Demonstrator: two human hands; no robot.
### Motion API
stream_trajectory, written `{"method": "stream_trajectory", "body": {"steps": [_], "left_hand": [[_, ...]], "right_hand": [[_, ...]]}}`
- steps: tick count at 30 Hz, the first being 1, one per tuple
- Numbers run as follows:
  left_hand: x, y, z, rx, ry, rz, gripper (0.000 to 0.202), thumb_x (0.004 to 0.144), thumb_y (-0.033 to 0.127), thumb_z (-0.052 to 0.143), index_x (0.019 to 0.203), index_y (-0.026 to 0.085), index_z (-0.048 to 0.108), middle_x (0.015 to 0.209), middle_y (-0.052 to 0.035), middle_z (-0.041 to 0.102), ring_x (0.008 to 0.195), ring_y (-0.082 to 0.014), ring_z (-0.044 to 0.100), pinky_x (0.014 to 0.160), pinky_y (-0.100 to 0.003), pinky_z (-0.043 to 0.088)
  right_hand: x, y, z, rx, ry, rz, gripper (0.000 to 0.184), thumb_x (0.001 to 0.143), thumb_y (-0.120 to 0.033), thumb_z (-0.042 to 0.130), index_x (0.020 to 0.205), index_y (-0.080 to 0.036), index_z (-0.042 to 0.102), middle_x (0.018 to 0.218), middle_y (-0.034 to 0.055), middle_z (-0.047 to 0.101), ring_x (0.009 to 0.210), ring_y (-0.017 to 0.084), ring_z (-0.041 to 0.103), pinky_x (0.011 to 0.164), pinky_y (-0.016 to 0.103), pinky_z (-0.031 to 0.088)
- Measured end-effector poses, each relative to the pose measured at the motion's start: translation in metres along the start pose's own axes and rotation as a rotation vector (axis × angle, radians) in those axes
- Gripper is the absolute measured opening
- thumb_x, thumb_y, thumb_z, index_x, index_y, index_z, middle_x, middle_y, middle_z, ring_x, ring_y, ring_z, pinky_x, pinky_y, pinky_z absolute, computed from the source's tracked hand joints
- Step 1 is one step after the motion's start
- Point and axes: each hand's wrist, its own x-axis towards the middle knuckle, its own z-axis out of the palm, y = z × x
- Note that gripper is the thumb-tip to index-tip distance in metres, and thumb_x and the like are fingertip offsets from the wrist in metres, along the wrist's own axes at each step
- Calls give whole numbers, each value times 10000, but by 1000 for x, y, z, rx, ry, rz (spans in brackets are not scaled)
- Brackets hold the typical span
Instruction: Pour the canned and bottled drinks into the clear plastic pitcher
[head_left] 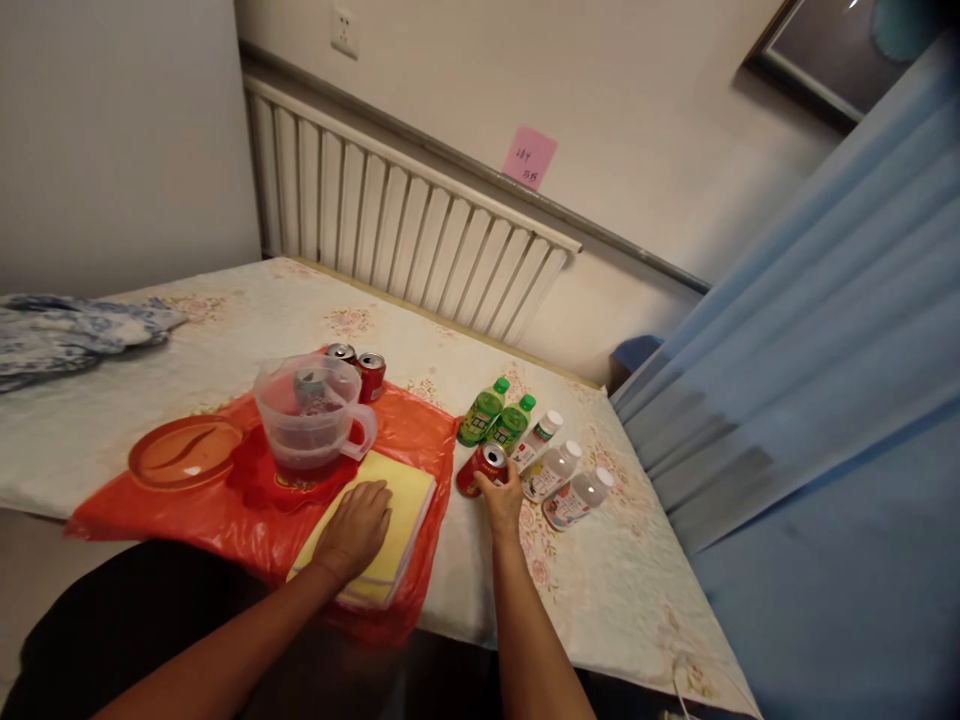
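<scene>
My right hand (502,503) grips a red drink can (480,467) standing on the table beside a row of bottles. My left hand (356,528) lies flat, palm down, on a yellow cloth (409,500) that rests on a red plastic sheet (420,430). Two green bottles (496,412) and three pale bottles (562,475) stand just right of the can. A clear plastic pitcher (311,412) stands on the red sheet, with two more cans (360,368) behind it.
An orange lid (184,452) lies left of the pitcher. A blue patterned cloth (67,330) sits at the table's far left. The floral table cover (600,590) ends at a radiator (405,230) behind. Blue curtains (825,350) hang on the right.
</scene>
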Motion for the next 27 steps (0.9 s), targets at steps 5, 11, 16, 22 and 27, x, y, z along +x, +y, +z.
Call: {"method": "stream_trajectory", "body": {"steps": [5, 11, 16, 22, 27], "left_hand": [[1, 1, 0, 9, 8, -6, 277, 936, 181, 431, 1082, 155, 664, 1218, -168, 674, 1155, -319, 592, 1021, -489, 461], [1, 0, 0, 7, 13, -12, 255, 933, 186, 455, 1073, 178, 668, 1209, -147, 684, 1145, -303, 606, 1010, -475, 473], [0, 0, 1, -21, 36, -19, 242, 929, 192, 463, 1061, 195, 667, 1206, -138, 690, 1142, -298, 611, 1001, -484, 482], [-1, -2, 3, -29, 27, -17, 239, 932, 195, 467, 1067, 188, 663, 1211, -145, 687, 1148, -303, 611, 1003, -487, 483], [-1, -1, 2, -27, 28, -8, 237, 933, 190, 469, 1067, 182, 664, 1208, -151, 685, 1148, -311, 610, 1013, -497, 479]], "right_hand": [[21, 5, 24, -30, 39, -19, 684, 521, -365, 807, 1145, -113, 682, 1124, 163, 733, 1045, 310, 679, 956, 420, 511], [33, 19, 46, -27, 31, -34, 725, 527, -371, 806, 1192, -119, 663, 1196, 169, 713, 1071, 308, 667, 981, 423, 494], [29, 37, 48, -5, 9, -37, 793, 550, -406, 809, 1267, -125, 620, 1228, 161, 698, 1054, 280, 669, 921, 376, 520], [13, 59, 46, 4, -22, -48, 660, 598, -364, 770, 1201, -130, 642, 1083, 118, 736, 944, 254, 686, 824, 347, 536], [11, 67, 50, -14, -17, -74, 592, 618, -344, 751, 1159, -130, 643, 1063, 116, 726, 931, 247, 674, 847, 354, 529]]}}
